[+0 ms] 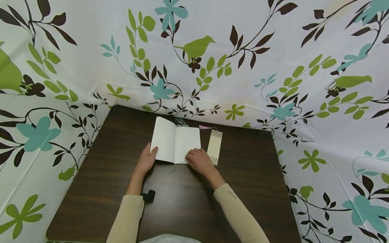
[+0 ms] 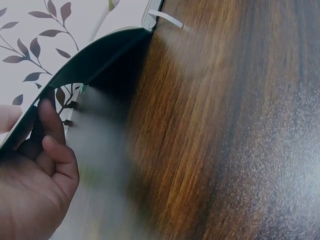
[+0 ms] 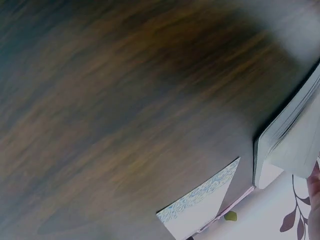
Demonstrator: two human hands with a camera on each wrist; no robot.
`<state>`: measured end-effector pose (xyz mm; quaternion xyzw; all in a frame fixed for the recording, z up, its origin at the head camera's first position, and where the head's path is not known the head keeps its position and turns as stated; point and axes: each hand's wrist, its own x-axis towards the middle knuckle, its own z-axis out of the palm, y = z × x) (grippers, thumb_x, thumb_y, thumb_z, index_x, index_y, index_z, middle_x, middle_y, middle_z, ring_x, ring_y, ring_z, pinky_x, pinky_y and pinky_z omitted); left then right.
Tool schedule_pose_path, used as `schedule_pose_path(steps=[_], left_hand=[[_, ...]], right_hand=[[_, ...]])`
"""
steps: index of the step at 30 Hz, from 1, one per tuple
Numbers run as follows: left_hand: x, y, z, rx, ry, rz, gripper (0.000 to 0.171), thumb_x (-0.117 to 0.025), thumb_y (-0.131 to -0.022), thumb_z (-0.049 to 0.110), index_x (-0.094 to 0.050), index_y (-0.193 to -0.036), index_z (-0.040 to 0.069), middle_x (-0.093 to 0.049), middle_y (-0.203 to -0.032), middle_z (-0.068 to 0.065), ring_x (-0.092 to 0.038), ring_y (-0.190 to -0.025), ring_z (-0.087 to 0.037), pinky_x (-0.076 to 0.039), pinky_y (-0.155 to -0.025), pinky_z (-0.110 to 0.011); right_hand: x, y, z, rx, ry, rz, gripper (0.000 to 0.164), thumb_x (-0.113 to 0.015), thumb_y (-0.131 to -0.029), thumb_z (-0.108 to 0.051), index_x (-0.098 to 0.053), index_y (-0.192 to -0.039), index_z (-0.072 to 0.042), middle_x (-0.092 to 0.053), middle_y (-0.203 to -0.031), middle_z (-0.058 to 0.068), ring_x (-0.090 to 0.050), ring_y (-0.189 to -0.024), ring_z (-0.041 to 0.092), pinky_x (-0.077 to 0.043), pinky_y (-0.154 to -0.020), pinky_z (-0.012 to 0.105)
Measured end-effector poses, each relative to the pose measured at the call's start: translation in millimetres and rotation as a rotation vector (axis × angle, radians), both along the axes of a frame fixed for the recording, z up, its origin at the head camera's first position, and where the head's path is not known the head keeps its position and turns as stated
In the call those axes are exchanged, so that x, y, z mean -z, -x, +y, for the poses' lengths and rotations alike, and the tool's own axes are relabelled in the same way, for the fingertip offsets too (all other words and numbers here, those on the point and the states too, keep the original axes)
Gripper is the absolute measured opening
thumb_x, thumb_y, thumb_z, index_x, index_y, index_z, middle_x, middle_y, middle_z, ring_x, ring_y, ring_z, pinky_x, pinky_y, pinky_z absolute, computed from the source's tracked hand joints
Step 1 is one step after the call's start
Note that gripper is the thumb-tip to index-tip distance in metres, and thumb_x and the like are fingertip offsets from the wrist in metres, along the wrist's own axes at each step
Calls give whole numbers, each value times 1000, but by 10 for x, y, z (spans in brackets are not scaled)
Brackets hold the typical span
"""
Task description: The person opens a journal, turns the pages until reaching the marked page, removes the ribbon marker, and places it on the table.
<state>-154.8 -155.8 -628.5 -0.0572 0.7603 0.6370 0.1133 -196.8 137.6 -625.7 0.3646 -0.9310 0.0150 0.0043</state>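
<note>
One left hand [image 1: 147, 159]: grips book [image 1: 164, 141] by left edge.
Book: open, between both hands.
Right hand [image 1: 200, 160]: on its lower right; pinching or not, I cannot tell.
Bookmark [image 1: 214, 147]: just right, long axis away from person, nearer right hand.

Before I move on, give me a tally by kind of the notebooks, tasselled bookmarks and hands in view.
Notebook, open: 1
Tasselled bookmark: 1
Hands (left hand and right hand): 2
Total: 4
Not counted: a partly hidden item behind the notebook; I cannot tell what it is.
</note>
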Motion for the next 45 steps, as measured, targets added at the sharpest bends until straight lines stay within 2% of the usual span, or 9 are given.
schedule_pose_path(steps=[4,10,15,31,34,37,41,44,45], left_hand=[[5,-13,3,1,2,-10,74,-37,-118,45,-8,-174,7,-13,-180,-19,-9,-168,-41,-14,-133,-64],[6,-14,1,0,-7,-5,74,-37,-118,45,-7,-174,8,-13,-181,-18,-8,-168,-40,-14,-134,-63],[-2,-8,-5,-10,-32,23,67,-37,-118,41,-16,-173,7,-25,-177,-21,-20,-165,-42,-20,-132,-64],[-16,-16,19,-17,-33,53,62,-38,-118,40,-26,-169,7,-37,-170,-22,-31,-160,-42,-27,-128,-64],[-17,-17,25,-17,-37,56,61,-38,-118,40,-28,-168,6,-40,-168,-23,-34,-158,-43,-29,-127,-64],[-21,-12,27,-17,-45,49,59,-39,-119,37,-30,-167,4,-43,-164,-25,-38,-155,-43,-31,-126,-64],[-18,-7,26,-25,-16,48,67,-40,-118,37,-14,-172,5,-24,-175,-27,-22,-163,-45,-22,-129,-67],[21,-19,60,-72,41,97,74,-44,-117,38,-1,-174,20,-5,-181,-22,-8,-167,-46,-19,-129,-71],[39,-22,81,-96,52,130,72,-46,-117,35,-4,-174,23,-8,-180,-21,-12,-166,-47,-22,-127,-72]], right_hand=[[0,-30,36,-8,-23,38,13,-64,-111,-31,-77,-110,-28,-75,-119,-9,-68,-114,16,-52,-104,41],[28,-79,90,-19,64,102,8,-71,-106,-24,-74,-100,-24,-75,-113,-7,-69,-106,17,-53,-101,43],[69,-96,87,-37,119,153,11,-75,-104,-24,-69,-96,-22,-74,-109,-5,-69,-100,17,-53,-101,43],[146,-132,115,-40,194,229,4,-75,-104,-21,-71,-104,-20,-73,-112,-2,-69,-106,20,-50,-104,46],[148,-146,117,25,185,236,21,-81,-99,-22,-70,-117,-21,-71,-129,1,-66,-121,23,-47,-107,48],[158,-153,109,164,210,210,49,-88,-92,-21,-65,-136,-21,-57,-153,5,-55,-140,27,-42,-112,53],[195,-93,67,372,399,183,78,-92,-87,-18,-52,-152,-17,-41,-167,12,-46,-147,35,-40,-114,60],[191,-54,12,465,614,137,85,-92,-87,-16,-45,-158,-11,-42,-166,17,-49,-146,40,-43,-112,65],[180,-51,-12,484,672,110,86,-91,-89,-17,-44,-160,-9,-43,-165,18,-50,-145,40,-45,-111,65]])
